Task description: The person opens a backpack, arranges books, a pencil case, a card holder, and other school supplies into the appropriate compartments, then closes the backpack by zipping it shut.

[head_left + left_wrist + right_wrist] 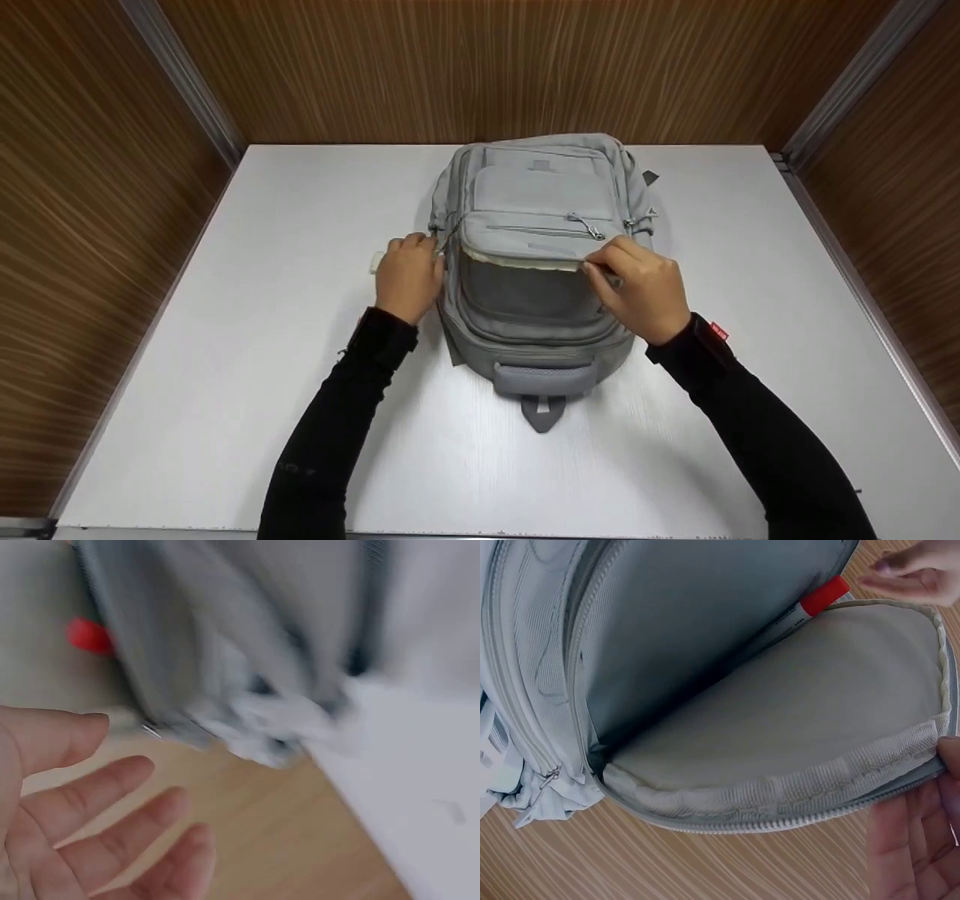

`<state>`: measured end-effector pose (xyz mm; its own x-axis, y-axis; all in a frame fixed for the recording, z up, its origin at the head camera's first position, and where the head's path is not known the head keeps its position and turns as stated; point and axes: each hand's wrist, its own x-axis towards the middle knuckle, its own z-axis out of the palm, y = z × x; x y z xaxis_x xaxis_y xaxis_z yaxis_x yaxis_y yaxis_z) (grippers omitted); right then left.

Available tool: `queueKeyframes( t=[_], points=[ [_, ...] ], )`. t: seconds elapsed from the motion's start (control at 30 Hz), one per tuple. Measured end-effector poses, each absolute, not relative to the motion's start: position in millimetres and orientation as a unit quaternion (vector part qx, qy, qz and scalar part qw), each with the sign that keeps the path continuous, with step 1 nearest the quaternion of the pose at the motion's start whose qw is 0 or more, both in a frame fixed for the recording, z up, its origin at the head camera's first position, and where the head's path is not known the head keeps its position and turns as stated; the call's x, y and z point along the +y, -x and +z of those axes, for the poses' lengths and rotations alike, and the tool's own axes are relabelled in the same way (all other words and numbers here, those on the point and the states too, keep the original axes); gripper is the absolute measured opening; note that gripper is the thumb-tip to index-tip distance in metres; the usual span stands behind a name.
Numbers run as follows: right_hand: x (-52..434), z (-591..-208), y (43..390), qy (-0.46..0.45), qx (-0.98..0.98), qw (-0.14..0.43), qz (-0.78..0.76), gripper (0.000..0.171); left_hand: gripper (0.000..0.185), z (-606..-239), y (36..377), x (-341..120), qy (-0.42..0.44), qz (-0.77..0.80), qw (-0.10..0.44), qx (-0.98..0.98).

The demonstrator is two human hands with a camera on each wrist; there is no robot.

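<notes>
Looking down through the head camera, I see a grey backpack (541, 255) lying flat in the middle of the white table (262, 375), with its carry handle (541, 377) toward me. My right hand (645, 289) pinches the edge of the front pocket flap (525, 255) and holds it lifted, so the pocket stands open. My left hand (409, 276) rests against the left side of the backpack, fingers bent over its side; whether it really grips something I cannot tell from this view. The right wrist camera shows what the head view hides: the inside of the pocket, its pale lining (795, 712), the zipper band (780, 795) along the edge, and a marker with a red cap (821, 598) lying deep inside. The left wrist picture is blurred; it shows only the left hand's fingers (105, 787) relaxed and spread, holding nothing, near the grey fabric, and a small red spot (90, 636) that I cannot identify.
</notes>
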<state>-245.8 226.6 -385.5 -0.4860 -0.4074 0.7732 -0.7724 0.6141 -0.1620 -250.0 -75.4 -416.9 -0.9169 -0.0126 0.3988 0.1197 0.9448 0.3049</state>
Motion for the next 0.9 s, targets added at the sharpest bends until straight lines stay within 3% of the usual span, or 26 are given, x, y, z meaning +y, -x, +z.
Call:
queueKeyframes(
  t=[0.1, 0.23, 0.4, 0.57, 0.9],
  points=[
    [227, -386, 245, -0.358, -0.826, 0.354, 0.254, 0.005, 0.041, -429, 259, -98, -0.031, -0.165, 0.174, -0.97],
    [227, -387, 245, -0.357, -0.832, 0.345, 0.249, 0.004, 0.051, -445, 270, -124, -0.107, -0.171, 0.095, -0.975],
    [226, -388, 245, -0.359, -0.832, 0.343, 0.247, 0.003, 0.042, -461, 278, -142, -0.165, -0.201, 0.008, -0.965],
    [225, -388, 244, -0.36, -0.833, 0.339, 0.248, 0.003, 0.031, -466, 280, -144, -0.164, -0.201, 0.014, -0.966],
    [224, -388, 244, -0.359, -0.835, 0.334, 0.25, 0.004, 0.029, -467, 292, -143, -0.174, -0.184, 0.028, -0.967]
  ],
)
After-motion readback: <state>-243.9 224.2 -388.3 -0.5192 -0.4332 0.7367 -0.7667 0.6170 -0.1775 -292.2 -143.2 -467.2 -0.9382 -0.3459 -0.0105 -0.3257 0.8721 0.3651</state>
